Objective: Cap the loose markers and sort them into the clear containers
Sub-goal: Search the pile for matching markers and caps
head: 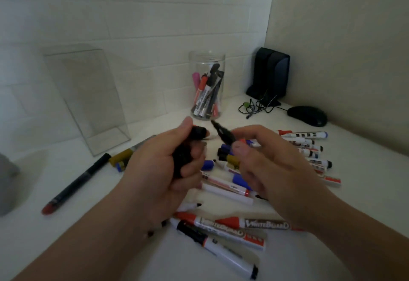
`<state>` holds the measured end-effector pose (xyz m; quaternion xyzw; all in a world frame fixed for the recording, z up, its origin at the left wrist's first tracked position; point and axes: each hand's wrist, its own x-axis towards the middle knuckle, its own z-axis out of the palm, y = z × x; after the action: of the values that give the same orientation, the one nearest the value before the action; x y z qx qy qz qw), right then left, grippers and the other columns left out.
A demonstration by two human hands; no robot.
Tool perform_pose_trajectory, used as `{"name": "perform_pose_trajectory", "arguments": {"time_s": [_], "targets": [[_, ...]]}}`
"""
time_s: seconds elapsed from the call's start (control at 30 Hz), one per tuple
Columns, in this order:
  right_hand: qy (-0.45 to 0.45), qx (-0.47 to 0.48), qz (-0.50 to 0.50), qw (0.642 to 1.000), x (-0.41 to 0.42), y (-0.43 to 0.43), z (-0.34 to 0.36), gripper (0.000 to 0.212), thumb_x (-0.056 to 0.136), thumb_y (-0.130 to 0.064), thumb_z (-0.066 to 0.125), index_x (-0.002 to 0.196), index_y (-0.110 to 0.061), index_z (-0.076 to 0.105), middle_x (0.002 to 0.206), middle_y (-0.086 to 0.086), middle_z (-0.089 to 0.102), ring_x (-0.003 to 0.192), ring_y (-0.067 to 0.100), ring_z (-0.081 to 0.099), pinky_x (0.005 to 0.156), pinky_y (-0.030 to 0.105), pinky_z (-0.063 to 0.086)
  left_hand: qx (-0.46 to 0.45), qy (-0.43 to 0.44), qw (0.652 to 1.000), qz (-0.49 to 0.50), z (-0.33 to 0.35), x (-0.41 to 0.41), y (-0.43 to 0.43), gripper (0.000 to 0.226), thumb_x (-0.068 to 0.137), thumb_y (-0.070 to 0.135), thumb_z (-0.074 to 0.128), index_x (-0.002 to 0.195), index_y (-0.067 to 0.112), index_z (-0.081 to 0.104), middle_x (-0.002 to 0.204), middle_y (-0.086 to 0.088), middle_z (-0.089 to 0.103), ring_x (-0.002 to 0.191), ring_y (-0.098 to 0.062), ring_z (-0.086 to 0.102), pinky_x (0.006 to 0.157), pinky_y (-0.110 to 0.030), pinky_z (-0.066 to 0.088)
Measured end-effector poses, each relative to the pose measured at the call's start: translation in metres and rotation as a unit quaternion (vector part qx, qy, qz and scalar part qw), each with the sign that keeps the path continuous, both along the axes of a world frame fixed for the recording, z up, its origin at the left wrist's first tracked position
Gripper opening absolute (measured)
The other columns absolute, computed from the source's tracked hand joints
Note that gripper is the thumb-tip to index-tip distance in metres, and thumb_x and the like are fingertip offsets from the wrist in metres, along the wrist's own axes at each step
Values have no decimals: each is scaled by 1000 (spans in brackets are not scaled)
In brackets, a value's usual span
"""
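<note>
Marker (223, 133), black, tapered, in right hand (265, 170); black cylinder (183, 155) in left hand (159, 170).

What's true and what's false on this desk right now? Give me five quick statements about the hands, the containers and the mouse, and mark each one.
1. The round clear jar holds several markers. True.
2. The rectangular clear container is packed with markers. False: no markers show inside it.
3. The right hand pinches a black piece. True.
4. The left hand lies flat and empty. False: its fingers curl round a black object.
5. The mouse sits at the desk's left edge. False: it lies on the right, near the black speaker.
</note>
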<state>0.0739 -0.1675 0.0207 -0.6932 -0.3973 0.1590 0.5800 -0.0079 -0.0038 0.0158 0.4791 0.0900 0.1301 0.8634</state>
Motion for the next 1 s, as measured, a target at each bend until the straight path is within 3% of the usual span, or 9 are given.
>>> {"name": "perform_pose_trajectory", "arguments": {"time_s": [0.1, 0.23, 0.37, 0.5, 0.63, 0.8, 0.9, 1.0], "targets": [[17, -10, 42, 999, 4, -4, 2, 24, 77, -50, 49, 94, -45, 67, 60, 6, 45, 51, 20, 36, 45, 28, 30, -62, -40, 997, -3, 1, 0, 7, 30, 97, 37, 52, 88, 9, 47, 63, -1, 39, 42, -6, 27, 28, -14, 23], [-57, -41, 24, 997, 8, -5, 2, 35, 72, -60, 45, 100, -54, 64, 58, 9, 49, 50, 14, 41, 49, 27, 38, -51, -57, 997, -14, -2, 1, 8, 30, 96, 38, 54, 86, 10, 45, 63, -1, 38, 41, -7, 28, 29, -15, 23], [-82, -44, 24, 995, 5, -6, 5, 31, 76, -54, 44, 101, -57, 62, 59, 7, 51, 49, 10, 39, 47, 22, 34, -17, -62, 998, -20, -6, 1, 8, 32, 95, 37, 56, 84, 9, 46, 62, -2, 39, 42, -8, 29, 31, -16, 21], [-104, -46, 20, 993, 7, -7, 3, 27, 80, -52, 47, 103, -57, 61, 62, 8, 54, 49, 12, 41, 47, 21, 36, 60, -61, 996, 1, -7, 0, 3, 33, 94, 36, 56, 77, 8, 57, 60, -4, 42, 42, -9, 28, 34, -19, 20], [-140, -42, 13, 989, 10, -8, -1, 22, 95, -30, 56, 104, -50, 63, 64, 8, 57, 54, 24, 48, 48, 21, 36, 169, -50, 984, 32, -9, -1, -1, 27, 90, 35, 67, 77, 12, 68, 64, -14, 40, 46, -17, 26, 41, -22, 21], [-242, -68, -21, 968, 10, -9, -5, 23, 90, -43, 51, 106, -53, 64, 75, -9, 65, 60, 14, 57, 55, 25, 47, 241, -55, 968, 41, -14, 0, 3, 29, 91, 31, 62, 98, 4, 72, 63, -17, 40, 48, -20, 24, 46, -30, 20], [-307, -67, -51, 948, 11, -11, -6, 33, 91, -42, 55, 123, -46, 61, 77, -19, 67, 63, 8, 61, 58, 23, 50, 224, -51, 973, 27, -10, -2, 1, 30, 94, 26, 60, 107, 1, 70, 62, -14, 44, 46, -19, 26, 44, -25, 22], [-373, -60, -80, 922, 10, -10, -6, 35, 94, -44, 56, 128, -38, 62, 78, -22, 67, 66, 3, 61, 56, 20, 51, 208, 3, 977, 49, -4, -3, -5, 53, 94, 48, 50, 99, -2, 68, 59, -11, 45, 44, -18, 28, 43, -25, 23]]}}
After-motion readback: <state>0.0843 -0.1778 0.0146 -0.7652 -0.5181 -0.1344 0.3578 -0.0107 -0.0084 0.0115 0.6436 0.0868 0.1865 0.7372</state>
